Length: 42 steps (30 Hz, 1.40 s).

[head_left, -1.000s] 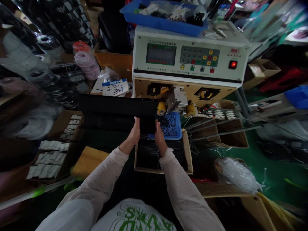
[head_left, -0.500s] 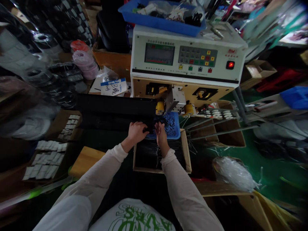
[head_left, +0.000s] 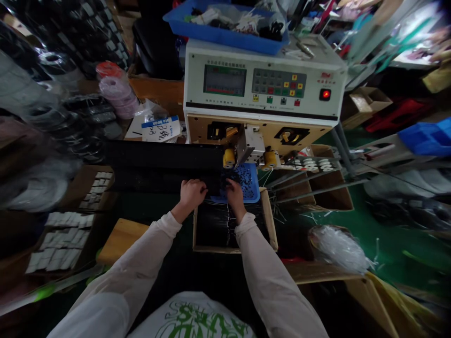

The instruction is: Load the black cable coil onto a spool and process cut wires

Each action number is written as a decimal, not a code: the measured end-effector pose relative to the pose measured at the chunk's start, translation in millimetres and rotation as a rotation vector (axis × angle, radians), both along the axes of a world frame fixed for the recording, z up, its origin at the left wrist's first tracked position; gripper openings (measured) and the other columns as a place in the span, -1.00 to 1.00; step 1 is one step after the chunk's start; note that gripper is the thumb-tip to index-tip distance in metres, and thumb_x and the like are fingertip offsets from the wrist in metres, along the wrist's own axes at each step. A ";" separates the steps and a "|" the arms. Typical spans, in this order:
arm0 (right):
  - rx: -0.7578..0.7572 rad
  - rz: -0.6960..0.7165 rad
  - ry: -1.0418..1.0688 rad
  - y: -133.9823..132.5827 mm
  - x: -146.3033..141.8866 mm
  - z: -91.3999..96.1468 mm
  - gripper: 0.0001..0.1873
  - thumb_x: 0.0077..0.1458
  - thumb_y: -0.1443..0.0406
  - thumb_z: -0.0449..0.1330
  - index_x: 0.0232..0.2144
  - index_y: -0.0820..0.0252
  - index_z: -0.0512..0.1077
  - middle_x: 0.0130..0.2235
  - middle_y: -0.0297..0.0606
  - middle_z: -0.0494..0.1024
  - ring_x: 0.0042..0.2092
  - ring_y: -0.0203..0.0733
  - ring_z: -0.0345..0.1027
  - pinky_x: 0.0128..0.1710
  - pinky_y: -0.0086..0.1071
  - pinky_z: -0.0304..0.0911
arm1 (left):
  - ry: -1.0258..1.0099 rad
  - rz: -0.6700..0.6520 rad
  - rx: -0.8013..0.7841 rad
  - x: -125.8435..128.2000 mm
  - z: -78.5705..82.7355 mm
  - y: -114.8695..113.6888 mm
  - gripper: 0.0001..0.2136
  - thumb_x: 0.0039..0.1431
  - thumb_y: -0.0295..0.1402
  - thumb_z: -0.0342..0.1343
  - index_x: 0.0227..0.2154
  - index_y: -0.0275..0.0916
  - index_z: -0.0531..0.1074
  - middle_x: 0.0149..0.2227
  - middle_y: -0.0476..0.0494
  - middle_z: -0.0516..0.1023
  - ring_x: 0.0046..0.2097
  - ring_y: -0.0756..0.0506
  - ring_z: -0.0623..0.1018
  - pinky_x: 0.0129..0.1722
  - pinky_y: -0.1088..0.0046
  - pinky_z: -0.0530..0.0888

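My left hand [head_left: 192, 193] is closed at the front edge of a long black trough [head_left: 165, 157], fingers curled on dark strands that look like black wires. My right hand [head_left: 235, 195] pinches the same dark strands over the left part of a blue tray [head_left: 252, 180] strewn with small black bits. Against the black trough the strands are hard to make out. Below both hands, a cardboard box [head_left: 274, 230] holds many black wires [head_left: 211, 225] laid side by side. Yellow rollers [head_left: 229, 158] of a wire-cutting machine [head_left: 262, 80] sit just above the tray.
On top of the machine lies a blue bin [head_left: 225, 30] of bagged parts. White blocks [head_left: 61, 239] fill boxes at left, near a wooden stool [head_left: 121, 239]. Metal rods [head_left: 317, 192] stick out at right, above a bag of clear plastic [head_left: 340, 249]. Wire coils stand at far left.
My hands have moved slightly apart, the left one shifting left. The whole view has shifted a little to the left.
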State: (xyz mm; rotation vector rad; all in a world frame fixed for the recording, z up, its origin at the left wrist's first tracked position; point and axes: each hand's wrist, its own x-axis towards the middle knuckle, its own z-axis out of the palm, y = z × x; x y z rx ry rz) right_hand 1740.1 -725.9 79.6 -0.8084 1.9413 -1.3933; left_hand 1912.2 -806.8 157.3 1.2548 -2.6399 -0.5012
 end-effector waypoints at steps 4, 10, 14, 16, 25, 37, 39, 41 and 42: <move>0.079 0.189 0.296 -2.7 -19.0 9.6 -0.52 -0.11 0.47 0.16 -0.08 0.16 0.56 0.05 -0.09 0.44 0.15 0.02 0.20 0.25 -0.06 0.00 | 0.016 -0.011 0.018 1.6 0.4 -0.1 -0.89 0.08 -0.24 0.23 -0.37 -0.15 0.53 -0.30 -0.06 0.59 -0.17 -0.17 0.52 -0.16 0.25 0.26; 0.197 0.407 0.652 -11.5 -24.0 13.5 -0.63 -0.04 0.43 0.23 -0.14 0.14 0.60 0.12 -0.10 0.39 0.11 0.08 0.20 0.15 -0.08 0.14 | 0.005 -0.004 0.029 -2.5 -0.1 -1.0 -0.88 0.08 -0.23 0.24 -0.38 -0.14 0.52 -0.31 -0.07 0.59 -0.16 -0.17 0.52 -0.15 0.25 0.27; 0.212 0.454 0.752 -10.6 -25.4 13.9 -0.77 0.04 0.37 0.23 -0.23 0.17 0.62 0.05 -0.13 0.48 0.06 0.04 0.25 0.09 -0.15 0.19 | 0.002 0.002 0.033 -3.6 -2.4 -2.3 -0.90 0.08 -0.24 0.24 -0.41 -0.14 0.52 -0.32 -0.07 0.59 -0.16 -0.17 0.52 -0.15 0.26 0.28; 0.217 0.460 0.784 -3.6 -30.1 16.0 -0.78 0.09 0.36 0.21 -0.22 0.14 0.61 -0.03 -0.17 0.54 0.03 0.01 0.28 0.06 -0.18 0.21 | 0.013 0.005 0.030 -3.3 -3.6 -3.3 -0.90 0.08 -0.25 0.24 -0.41 -0.14 0.52 -0.33 -0.06 0.58 -0.17 -0.17 0.52 -0.15 0.26 0.28; 0.102 0.432 0.859 17.0 -34.9 56.8 -0.75 0.22 0.26 0.13 -0.16 0.12 0.59 -0.27 -0.16 0.58 -0.14 -0.05 0.35 -0.04 -0.18 0.24 | 0.094 0.029 0.050 -4.1 -5.9 -3.2 -0.90 0.05 -0.29 0.25 -0.46 -0.17 0.50 -0.39 -0.07 0.55 -0.23 -0.16 0.53 -0.19 0.27 0.30; -0.159 -0.250 -0.445 -1.6 21.4 20.9 -0.30 0.22 -0.15 -0.18 0.13 0.14 0.33 0.20 -0.11 0.35 0.20 -0.13 0.26 0.19 -0.09 0.19 | 0.894 0.654 0.816 26.3 -8.8 -15.3 -0.39 0.33 0.03 -0.41 0.15 -0.30 0.27 0.16 -0.42 0.40 0.12 -0.16 0.48 0.02 0.29 0.46; -0.131 -0.245 -0.510 -3.1 26.9 12.8 -0.28 0.21 -0.18 -0.20 0.16 0.09 0.29 0.25 -0.16 0.30 0.25 -0.17 0.19 0.24 -0.09 0.12 | 0.827 0.648 0.936 21.6 -3.3 -12.8 -0.31 0.31 0.06 -0.49 0.25 -0.32 0.15 0.28 -0.41 0.25 0.26 -0.17 0.34 0.12 0.29 0.39; -0.124 -0.209 -0.504 -6.8 33.8 8.8 -0.25 0.18 -0.22 -0.21 0.17 0.06 0.29 0.25 -0.18 0.30 0.27 -0.18 0.16 0.26 -0.08 0.08 | 0.721 0.601 0.932 16.0 -0.3 -9.5 -0.24 0.29 0.09 -0.56 0.30 -0.35 0.07 0.34 -0.37 0.12 0.32 -0.16 0.22 0.19 0.31 0.33; -0.130 -0.179 -0.495 -9.0 37.2 7.9 -0.24 0.17 -0.24 -0.21 0.16 0.06 0.29 0.24 -0.19 0.32 0.28 -0.18 0.16 0.27 -0.07 0.07 | 0.674 0.573 0.909 13.4 -0.2 -7.9 -0.22 0.27 0.10 -0.59 0.31 -0.36 0.05 0.35 -0.34 0.09 0.34 -0.15 0.18 0.20 0.32 0.32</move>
